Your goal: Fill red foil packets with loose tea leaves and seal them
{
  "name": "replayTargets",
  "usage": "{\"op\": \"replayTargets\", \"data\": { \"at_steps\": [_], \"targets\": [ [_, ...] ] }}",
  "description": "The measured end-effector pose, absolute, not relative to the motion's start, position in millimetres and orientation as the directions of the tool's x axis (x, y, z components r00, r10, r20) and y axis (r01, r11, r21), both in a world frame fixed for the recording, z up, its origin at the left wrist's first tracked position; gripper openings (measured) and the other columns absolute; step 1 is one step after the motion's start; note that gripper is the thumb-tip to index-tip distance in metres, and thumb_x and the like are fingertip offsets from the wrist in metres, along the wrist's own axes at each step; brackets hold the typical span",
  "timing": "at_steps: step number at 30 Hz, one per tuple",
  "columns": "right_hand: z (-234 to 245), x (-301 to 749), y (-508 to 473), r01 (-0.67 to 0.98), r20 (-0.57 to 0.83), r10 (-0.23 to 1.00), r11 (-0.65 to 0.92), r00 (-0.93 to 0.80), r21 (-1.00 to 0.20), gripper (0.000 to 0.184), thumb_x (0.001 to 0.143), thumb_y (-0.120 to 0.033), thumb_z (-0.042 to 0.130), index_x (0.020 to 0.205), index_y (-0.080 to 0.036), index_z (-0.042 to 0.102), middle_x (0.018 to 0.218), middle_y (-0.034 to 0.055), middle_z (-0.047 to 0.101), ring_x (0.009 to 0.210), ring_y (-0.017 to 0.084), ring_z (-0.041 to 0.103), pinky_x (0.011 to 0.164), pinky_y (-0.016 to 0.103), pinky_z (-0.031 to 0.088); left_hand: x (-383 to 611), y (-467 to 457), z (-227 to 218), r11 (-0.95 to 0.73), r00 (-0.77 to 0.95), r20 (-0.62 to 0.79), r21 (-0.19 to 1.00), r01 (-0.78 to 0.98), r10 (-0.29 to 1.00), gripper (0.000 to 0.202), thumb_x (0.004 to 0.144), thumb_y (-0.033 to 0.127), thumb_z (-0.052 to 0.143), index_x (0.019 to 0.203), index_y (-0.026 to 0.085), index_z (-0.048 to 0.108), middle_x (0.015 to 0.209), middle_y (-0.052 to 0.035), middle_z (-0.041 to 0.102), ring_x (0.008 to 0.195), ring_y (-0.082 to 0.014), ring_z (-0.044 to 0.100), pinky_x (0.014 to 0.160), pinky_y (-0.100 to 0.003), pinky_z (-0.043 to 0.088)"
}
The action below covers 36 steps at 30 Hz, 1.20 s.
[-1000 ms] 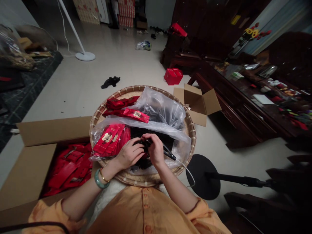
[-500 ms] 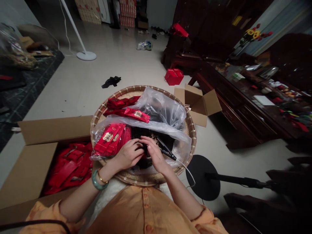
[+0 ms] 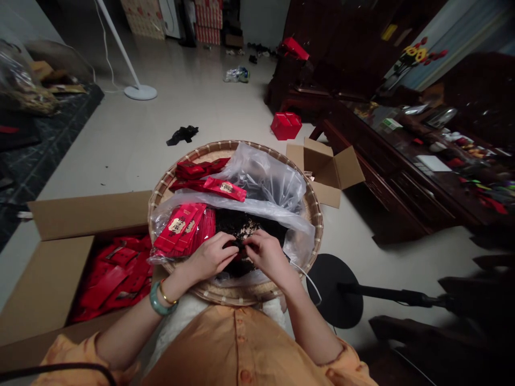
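My left hand (image 3: 212, 254) and my right hand (image 3: 270, 256) meet over a round woven bamboo tray (image 3: 317, 228). Fingers on both hands are bent and pinched close together around something dark that I cannot make out. Below them, a heap of dark dried leaves (image 3: 226, 221) lies in a clear plastic bag (image 3: 276, 185). A stack of red packets (image 3: 180, 229) with pale labels sits left of my left hand. Farther back, one red packet (image 3: 226, 188) rests on a fold of the bag. A white cord (image 3: 309, 281) runs out from under my right hand.
An open carton (image 3: 60, 279) of red packets stands at left. Another open carton (image 3: 328, 185) is behind the tray at right, near a red box (image 3: 286, 125). A black round stand base (image 3: 336, 289) is at right. Dark wooden furniture (image 3: 386, 187) lines the right side.
My right hand has turned from flat, stretched fingers to a pinch beside my left fingertips. It now covers the black slim device that lay on the bag at the cord's end.
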State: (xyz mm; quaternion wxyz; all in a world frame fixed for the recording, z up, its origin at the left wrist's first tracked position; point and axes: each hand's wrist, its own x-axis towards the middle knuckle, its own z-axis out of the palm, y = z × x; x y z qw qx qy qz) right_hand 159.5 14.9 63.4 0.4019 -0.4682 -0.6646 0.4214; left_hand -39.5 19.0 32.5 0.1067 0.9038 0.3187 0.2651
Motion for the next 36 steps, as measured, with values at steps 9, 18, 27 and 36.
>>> {"op": "replayTargets", "data": {
  "at_steps": [9,18,27,36],
  "targets": [
    [67.5,146.0,13.9,0.376,0.157,0.93,0.283,-0.334,-0.882,0.035,0.072,-0.001,0.051,0.088,-0.026,0.07,0.083,0.0033,0.059,0.074,0.017,0.052,0.072,0.029,0.042,-37.8,18.2,36.1,-0.766,0.671,0.373,0.375,0.522,0.641,0.016,0.087,0.015,0.049,0.091,0.016,0.064,0.104,-0.0104,0.058,0.096,-0.02,0.054,0.082,-0.034,0.051],
    [69.6,148.8,9.1,0.565,0.173,0.844,0.478,-0.508,-0.673,0.023,0.081,-0.014,0.058,0.1,-0.024,0.066,0.087,0.0066,0.066,0.093,0.024,0.05,0.083,0.038,0.043,-44.3,19.4,34.3,-0.751,0.652,0.375,0.368,0.548,0.659,0.015,0.088,0.017,0.049,0.094,0.014,0.063,0.099,-0.0102,0.06,0.092,-0.0195,0.054,0.08,-0.033,0.051],
    [59.9,165.1,9.3,0.695,-0.014,0.797,0.517,-0.603,-0.499,0.011,0.086,-0.024,0.06,0.091,-0.022,0.069,0.086,0.0031,0.068,0.084,0.018,0.055,0.073,0.028,0.044,-47.7,27.7,46.2,-0.8,0.771,0.275,0.388,0.458,0.575,0.015,0.089,0.019,0.049,0.093,0.018,0.063,0.102,-0.0064,0.062,0.111,-0.023,0.047,0.092,-0.038,0.046],
    [38.8,169.8,11.5,0.511,0.233,0.957,0.29,-0.174,-0.809,0.018,0.088,-0.025,0.054,0.095,-0.019,0.069,0.087,0.0067,0.069,0.081,0.017,0.063,0.074,0.029,0.049,-57.2,28.5,49.2,-0.777,0.72,0.311,0.369,0.51,0.62,0.021,0.092,0.016,0.043,0.099,0.018,0.063,0.091,-0.0065,0.06,0.084,-0.0157,0.053,0.073,-0.028,0.048]
  ]
}}
